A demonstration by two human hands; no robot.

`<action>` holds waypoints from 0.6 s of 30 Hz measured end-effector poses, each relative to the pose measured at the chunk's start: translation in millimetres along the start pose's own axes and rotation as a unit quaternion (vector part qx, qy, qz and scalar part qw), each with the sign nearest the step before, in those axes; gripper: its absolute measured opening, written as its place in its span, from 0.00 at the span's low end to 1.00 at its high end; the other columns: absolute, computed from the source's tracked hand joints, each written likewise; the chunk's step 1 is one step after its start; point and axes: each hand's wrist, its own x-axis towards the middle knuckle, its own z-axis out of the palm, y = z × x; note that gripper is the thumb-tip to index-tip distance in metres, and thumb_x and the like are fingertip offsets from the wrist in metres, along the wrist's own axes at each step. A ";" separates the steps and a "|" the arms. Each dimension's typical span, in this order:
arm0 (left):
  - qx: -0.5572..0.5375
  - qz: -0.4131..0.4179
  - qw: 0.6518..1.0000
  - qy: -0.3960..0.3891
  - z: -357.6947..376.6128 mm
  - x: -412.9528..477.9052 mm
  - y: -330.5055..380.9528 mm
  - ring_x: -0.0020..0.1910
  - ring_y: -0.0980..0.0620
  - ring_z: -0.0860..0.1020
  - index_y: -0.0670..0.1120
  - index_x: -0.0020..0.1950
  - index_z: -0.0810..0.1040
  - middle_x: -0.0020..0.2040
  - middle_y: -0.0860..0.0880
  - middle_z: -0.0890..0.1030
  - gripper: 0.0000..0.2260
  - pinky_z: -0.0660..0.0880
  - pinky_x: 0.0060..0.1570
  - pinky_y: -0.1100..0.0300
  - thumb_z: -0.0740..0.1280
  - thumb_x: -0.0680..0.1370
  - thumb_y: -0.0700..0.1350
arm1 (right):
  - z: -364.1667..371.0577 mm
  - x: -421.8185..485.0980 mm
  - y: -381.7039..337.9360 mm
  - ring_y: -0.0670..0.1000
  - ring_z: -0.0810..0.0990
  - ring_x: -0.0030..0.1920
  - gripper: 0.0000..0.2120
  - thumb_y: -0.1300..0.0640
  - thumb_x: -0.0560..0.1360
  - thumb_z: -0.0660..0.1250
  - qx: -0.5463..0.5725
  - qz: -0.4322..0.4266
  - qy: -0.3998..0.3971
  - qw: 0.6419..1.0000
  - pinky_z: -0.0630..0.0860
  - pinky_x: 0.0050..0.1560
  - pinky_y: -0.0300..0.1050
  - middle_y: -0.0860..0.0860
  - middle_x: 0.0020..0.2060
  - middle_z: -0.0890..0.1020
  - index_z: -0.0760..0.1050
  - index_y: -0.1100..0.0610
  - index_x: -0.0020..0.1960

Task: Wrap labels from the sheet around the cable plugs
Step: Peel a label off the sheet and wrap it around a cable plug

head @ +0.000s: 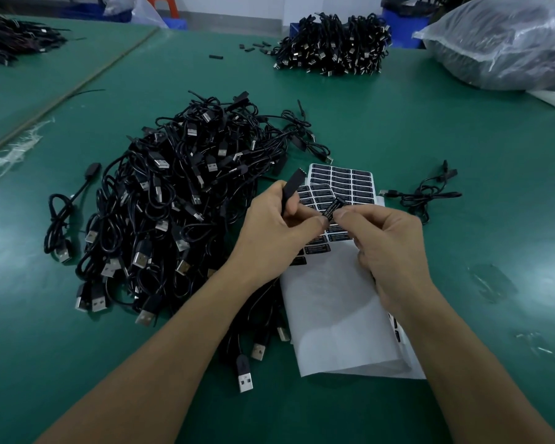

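Mid-application: left hand clamped on slim black plastic plug, right hand pinching small black printed label just right; next, probably aligning its edge squarely before wrapping

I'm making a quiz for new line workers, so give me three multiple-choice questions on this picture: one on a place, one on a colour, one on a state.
1. Where does the loose cable pile lie relative to the label sheet? A) left of it B) right of it C) on the floor
2. What colour is the table? A) white B) green C) red
3. What is the right hand doing? A) lying flat B) holding scissors C) pinching a label
Answers: 1 A, the pile sits left of the sheet; 2 B, its surface is green; 3 C, its fingers pinch a black label, while the left hand grips a plug.
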 end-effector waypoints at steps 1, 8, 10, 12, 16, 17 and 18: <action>0.000 0.003 1.000 -0.001 0.2 -0.3 0.0 0.36 0.54 0.77 0.49 0.40 0.62 0.38 0.49 0.86 0.18 0.75 0.41 0.57 0.73 0.69 0.40 | 0.0 0.1 0.6 0.39 0.70 0.20 0.06 0.61 0.74 0.73 -0.009 -0.005 0.007 1.000 0.64 0.24 0.26 0.40 0.21 0.75 0.85 0.54 0.39; 0.009 0.005 1.000 -0.001 0.2 -0.8 1.0 0.33 0.55 0.75 0.48 0.40 0.62 0.37 0.48 0.85 0.17 0.72 0.38 0.60 0.72 0.70 0.41 | -0.5 2.2 4.0 0.40 0.67 0.21 0.07 0.56 0.73 0.75 -0.041 -0.006 0.014 0.999 0.63 0.24 0.29 0.41 0.21 0.73 0.85 0.49 0.36; 0.015 -0.002 1.000 0.012 1.5 -1.9 2.5 0.35 0.55 0.78 0.48 0.40 0.65 0.35 0.51 0.82 0.13 0.74 0.37 0.59 0.70 0.72 0.46 | -0.4 2.2 4.2 0.41 0.64 0.22 0.08 0.57 0.73 0.74 -0.047 -0.016 0.015 0.999 0.63 0.24 0.31 0.41 0.21 0.72 0.85 0.49 0.36; 0.007 -0.020 1.000 0.018 3.1 -3.0 4.2 0.38 0.52 0.83 0.47 0.41 0.69 0.37 0.50 0.84 0.08 0.76 0.35 0.59 0.63 0.76 0.49 | 1.2 1.6 3.5 0.41 0.64 0.23 0.08 0.57 0.74 0.73 -0.054 -0.038 0.023 0.998 0.64 0.25 0.32 0.41 0.21 0.72 0.84 0.51 0.36; 0.000 -0.032 0.999 0.027 2.7 -3.8 3.9 0.37 0.50 0.82 0.45 0.39 0.73 0.40 0.45 0.86 0.15 0.76 0.34 0.59 0.55 0.84 0.43 | 1.8 1.9 2.0 0.41 0.63 0.24 0.11 0.59 0.76 0.72 0.000 -0.065 0.040 0.997 0.63 0.26 0.32 0.40 0.23 0.70 0.82 0.52 0.35; 0.010 -0.027 0.999 0.024 2.2 -3.4 3.6 0.37 0.51 0.82 0.45 0.39 0.75 0.40 0.45 0.86 0.16 0.76 0.35 0.59 0.55 0.85 0.41 | 2.0 1.5 1.1 0.41 0.63 0.25 0.10 0.60 0.76 0.72 0.023 -0.070 0.026 0.997 0.63 0.26 0.32 0.41 0.23 0.70 0.83 0.53 0.36; 0.021 -0.021 0.999 0.019 1.7 -3.1 3.4 0.37 0.51 0.81 0.45 0.40 0.77 0.40 0.46 0.85 0.17 0.76 0.36 0.59 0.55 0.85 0.41 | 2.4 0.7 0.3 0.42 0.64 0.26 0.10 0.60 0.77 0.71 0.044 -0.072 0.007 0.996 0.64 0.26 0.33 0.42 0.24 0.71 0.83 0.52 0.37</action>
